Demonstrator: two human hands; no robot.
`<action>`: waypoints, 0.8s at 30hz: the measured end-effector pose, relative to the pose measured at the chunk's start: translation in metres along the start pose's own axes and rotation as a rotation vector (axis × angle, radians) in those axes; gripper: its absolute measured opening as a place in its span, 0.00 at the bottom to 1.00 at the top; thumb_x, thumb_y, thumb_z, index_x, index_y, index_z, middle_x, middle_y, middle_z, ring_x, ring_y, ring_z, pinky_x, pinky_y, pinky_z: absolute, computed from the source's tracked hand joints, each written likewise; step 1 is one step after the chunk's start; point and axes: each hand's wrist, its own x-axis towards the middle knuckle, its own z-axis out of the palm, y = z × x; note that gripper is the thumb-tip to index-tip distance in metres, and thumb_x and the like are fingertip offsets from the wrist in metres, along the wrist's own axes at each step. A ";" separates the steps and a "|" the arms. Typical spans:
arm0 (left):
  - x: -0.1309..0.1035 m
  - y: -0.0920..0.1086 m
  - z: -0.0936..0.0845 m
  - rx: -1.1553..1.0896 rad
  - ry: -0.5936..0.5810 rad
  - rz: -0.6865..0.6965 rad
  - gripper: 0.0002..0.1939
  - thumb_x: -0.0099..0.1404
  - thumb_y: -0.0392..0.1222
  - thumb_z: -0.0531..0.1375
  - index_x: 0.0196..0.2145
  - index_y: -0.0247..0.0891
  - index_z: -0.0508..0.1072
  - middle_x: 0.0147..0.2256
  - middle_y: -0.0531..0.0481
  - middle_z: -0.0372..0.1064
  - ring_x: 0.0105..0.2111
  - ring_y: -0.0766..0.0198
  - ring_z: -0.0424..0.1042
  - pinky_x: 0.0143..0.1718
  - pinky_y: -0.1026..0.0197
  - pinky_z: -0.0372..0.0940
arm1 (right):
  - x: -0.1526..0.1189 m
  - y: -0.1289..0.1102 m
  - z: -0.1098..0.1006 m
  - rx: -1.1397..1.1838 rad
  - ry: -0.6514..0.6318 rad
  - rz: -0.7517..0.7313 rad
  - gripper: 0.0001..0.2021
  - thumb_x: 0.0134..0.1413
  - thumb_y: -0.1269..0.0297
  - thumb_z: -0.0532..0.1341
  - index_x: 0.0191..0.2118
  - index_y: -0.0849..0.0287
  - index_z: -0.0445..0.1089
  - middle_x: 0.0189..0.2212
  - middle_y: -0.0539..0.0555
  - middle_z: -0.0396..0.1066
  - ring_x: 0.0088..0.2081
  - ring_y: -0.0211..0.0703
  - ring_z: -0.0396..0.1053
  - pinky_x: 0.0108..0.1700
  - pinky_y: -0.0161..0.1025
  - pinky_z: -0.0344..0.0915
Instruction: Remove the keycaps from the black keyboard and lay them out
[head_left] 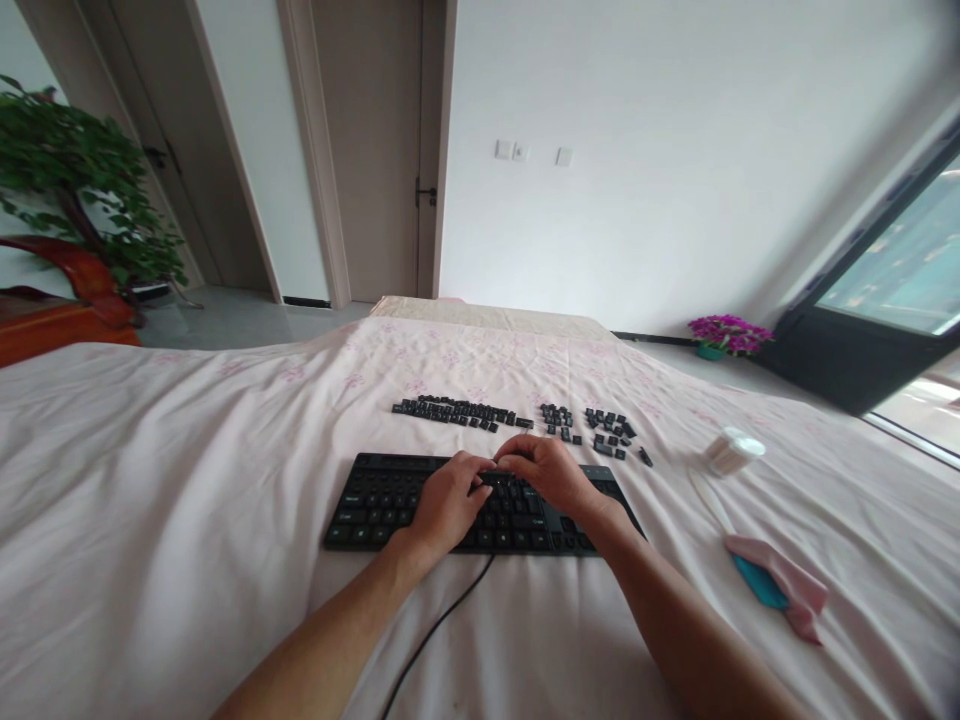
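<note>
A black keyboard point(360, 517) lies flat on the pale pink floral sheet, its cable point(442, 622) running toward me. Keycaps fill its left and middle parts, while bare sockets show toward the right end. My left hand point(450, 497) rests over the middle, fingers curled and thumb near the index finger. My right hand point(551, 472) arches in from the right, its fingertips pressed together beside the left fingertips at the upper rows. Whatever sits between the fingers is too small and covered to make out. Just beyond the keyboard lie loose black keycaps point(454, 411) in several groups.
To the right stand a white cylindrical object point(735, 452) with a pale strip trailing from it, and a pink cloth point(787, 575) with a teal piece. Farther off are a wooden armchair point(90, 285), a leafy plant point(75, 185) and a pot of magenta flowers point(727, 335).
</note>
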 end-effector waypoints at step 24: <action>0.010 0.004 0.012 0.169 -0.034 -0.055 0.04 0.53 0.42 0.66 0.28 0.43 0.75 0.28 0.52 0.70 0.32 0.59 0.69 0.32 0.62 0.57 | -0.008 0.022 0.019 0.001 -0.002 -0.230 0.08 0.57 0.61 0.60 0.33 0.55 0.76 0.31 0.50 0.76 0.35 0.39 0.73 0.42 0.35 0.66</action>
